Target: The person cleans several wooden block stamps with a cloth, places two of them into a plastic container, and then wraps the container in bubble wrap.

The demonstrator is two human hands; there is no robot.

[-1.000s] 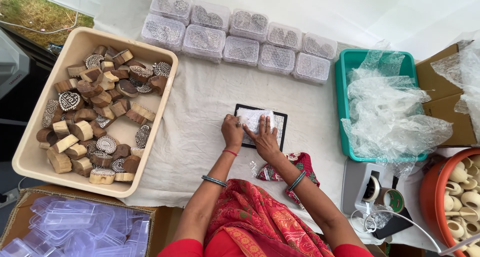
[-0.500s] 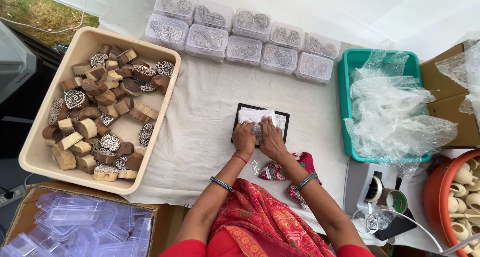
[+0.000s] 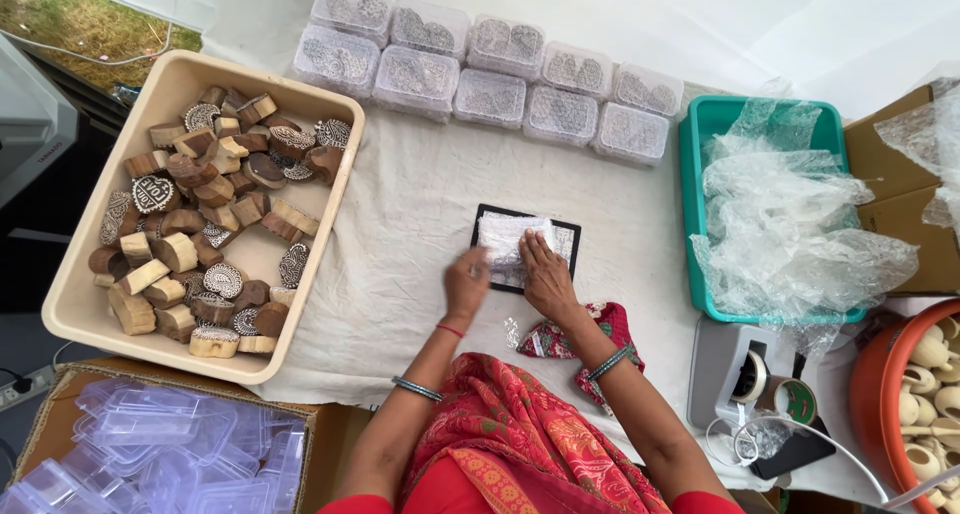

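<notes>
Pressing right hand (image 3: 545, 274) holds white wrap (image 3: 512, 240) inside black tray (image 3: 572, 236) edges.

Right hand (image 3: 545, 274) pressing white wrapped thing (image 3: 512, 237) on black tray (image 3: 570, 236); left hand (image 3: 467, 282) beside it.

Along the far edge of the cloth-covered table (image 3: 420, 214), two staggered rows of clear lidded plastic boxes (image 3: 490, 69), rectangular, packed with pale patterned pieces. Near the middle, a small white wrapped packet (image 3: 505, 239) lying on a black square tray (image 3: 568, 236), pressed by the right hand (image 3: 545, 274). Below the near left corner, a cardboard carton (image 3: 50, 394) heaped with empty clear boxes (image 3: 150, 454).
</notes>
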